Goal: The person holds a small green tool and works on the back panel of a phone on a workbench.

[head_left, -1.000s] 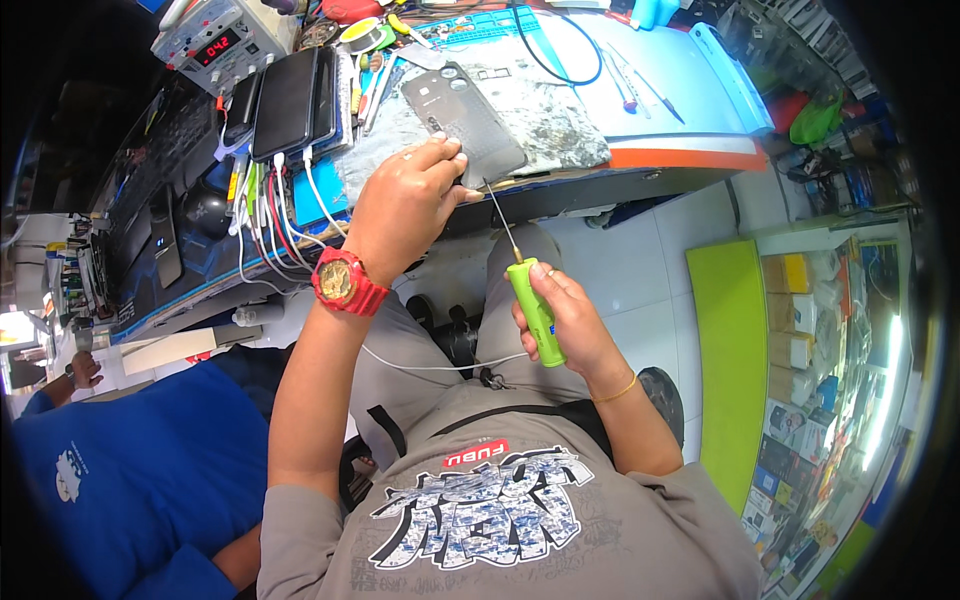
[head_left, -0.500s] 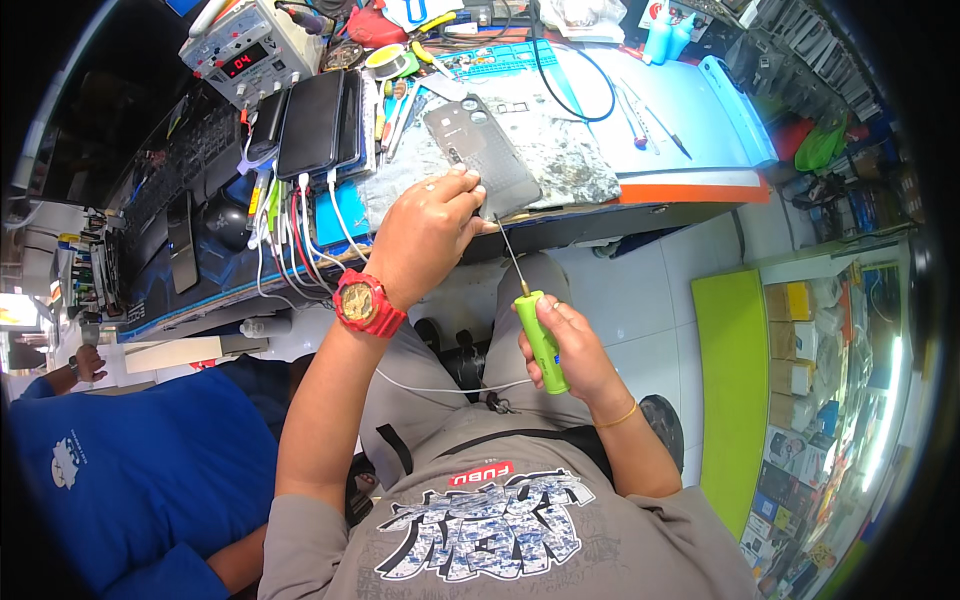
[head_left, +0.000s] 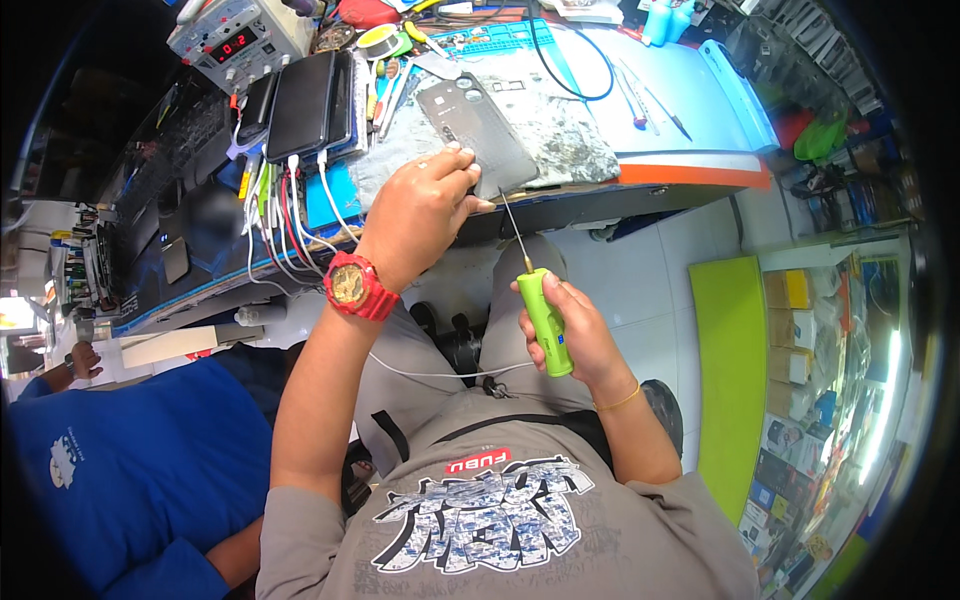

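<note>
My left hand (head_left: 430,205), with a red watch on the wrist, grips the lower part of a dark grey phone back cover (head_left: 490,145) at the front of a stained grey mat (head_left: 565,140). In my right hand (head_left: 575,335) is an upright green handle (head_left: 545,310) with a long thin metal shaft (head_left: 515,224). The shaft's tip is at the cover's lower edge, just right of my left fingers; whether it touches is hard to tell.
Phones (head_left: 300,105) with cables stand left beside a power supply (head_left: 240,40). A blue mat (head_left: 670,95) holds thin tools. A co-worker in blue (head_left: 130,460) is at lower left. A lit display case (head_left: 820,400) stands right.
The view has shifted, with the bench moving down and then partly back up in the picture. Both hands keep their grips, with little visible change in their position relative to the cover.
</note>
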A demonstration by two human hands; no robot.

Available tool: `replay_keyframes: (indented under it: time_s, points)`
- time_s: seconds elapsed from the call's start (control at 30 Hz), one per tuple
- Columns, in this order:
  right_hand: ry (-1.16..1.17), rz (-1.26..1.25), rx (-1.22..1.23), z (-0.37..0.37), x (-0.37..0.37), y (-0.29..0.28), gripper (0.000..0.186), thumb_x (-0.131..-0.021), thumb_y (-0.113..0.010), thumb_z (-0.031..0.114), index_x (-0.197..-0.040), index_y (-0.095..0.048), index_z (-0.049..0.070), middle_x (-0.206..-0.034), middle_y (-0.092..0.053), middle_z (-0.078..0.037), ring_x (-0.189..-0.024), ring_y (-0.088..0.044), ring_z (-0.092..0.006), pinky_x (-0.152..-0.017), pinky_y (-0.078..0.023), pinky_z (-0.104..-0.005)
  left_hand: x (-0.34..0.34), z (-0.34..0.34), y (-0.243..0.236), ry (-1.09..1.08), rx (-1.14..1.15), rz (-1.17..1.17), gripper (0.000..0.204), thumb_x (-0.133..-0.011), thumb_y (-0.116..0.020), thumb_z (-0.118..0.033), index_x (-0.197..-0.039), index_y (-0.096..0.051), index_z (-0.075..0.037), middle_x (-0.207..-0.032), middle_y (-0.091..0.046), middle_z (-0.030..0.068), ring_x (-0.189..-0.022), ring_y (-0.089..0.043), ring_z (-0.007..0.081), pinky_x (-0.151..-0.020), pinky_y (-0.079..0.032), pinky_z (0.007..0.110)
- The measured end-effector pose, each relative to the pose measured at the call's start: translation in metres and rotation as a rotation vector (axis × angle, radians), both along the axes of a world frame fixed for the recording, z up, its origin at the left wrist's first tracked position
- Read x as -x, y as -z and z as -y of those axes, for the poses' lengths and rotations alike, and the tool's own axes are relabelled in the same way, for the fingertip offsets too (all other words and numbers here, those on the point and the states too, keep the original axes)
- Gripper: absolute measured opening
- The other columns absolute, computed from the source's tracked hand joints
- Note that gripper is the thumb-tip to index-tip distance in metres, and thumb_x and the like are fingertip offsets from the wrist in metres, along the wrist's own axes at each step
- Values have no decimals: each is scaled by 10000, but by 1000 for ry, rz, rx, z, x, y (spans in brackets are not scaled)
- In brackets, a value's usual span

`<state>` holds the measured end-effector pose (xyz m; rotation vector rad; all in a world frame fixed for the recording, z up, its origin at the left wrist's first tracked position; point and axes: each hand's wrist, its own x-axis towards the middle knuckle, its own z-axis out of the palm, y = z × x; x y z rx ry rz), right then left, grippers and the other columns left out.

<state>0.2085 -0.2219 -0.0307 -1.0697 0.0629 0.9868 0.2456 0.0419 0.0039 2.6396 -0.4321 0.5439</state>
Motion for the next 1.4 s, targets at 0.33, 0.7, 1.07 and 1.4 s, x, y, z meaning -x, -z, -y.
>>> replay_keyframes:
  time_s: [0.33, 0.7, 1.07, 1.4]
  points:
    - [-31, -116, -574, 12, -11, -28, 807, -858, -626, 165, -1579, -299, 5, -1107, -538, -204, -811, -691, -317, -663, -654, -476, 4, 3, -1, -17, 17, -11, 319, -867, -821, -159, -1121, -750, 21, -1269, -720, 165, -1219, -672, 357, -1011, -544, 441]
    - [32, -70, -498, 17, -13, -26, 905, -748, -630, 36, -1580, -272, 15, -1132, -508, -200, -859, -679, -339, -683, -665, -500, 4, 2, 2, -1, 23, 50, 319, -853, -815, -186, -1087, -737, 16, -1215, -718, 159, -1147, -678, 361, -974, -548, 443]
    - [-18, -74, -576, 16, -16, -25, 698, -801, -591, 8, -1432, -293, 41, -1179, -516, -209, -918, -689, -339, -736, -649, -523, 4, 2, 4, -3, 35, 62, 318, -855, -815, -195, -1082, -741, 14, -1221, -720, 161, -1147, -677, 361, -978, -546, 441]
    - [-24, -87, -581, 16, -15, -25, 703, -798, -602, 8, -1431, -297, 43, -1187, -520, -209, -924, -690, -350, -733, -645, -523, 4, 1, 5, -7, 31, 67, 308, -859, -810, -195, -1079, -742, 10, -1231, -718, 157, -1149, -677, 357, -974, -547, 438]
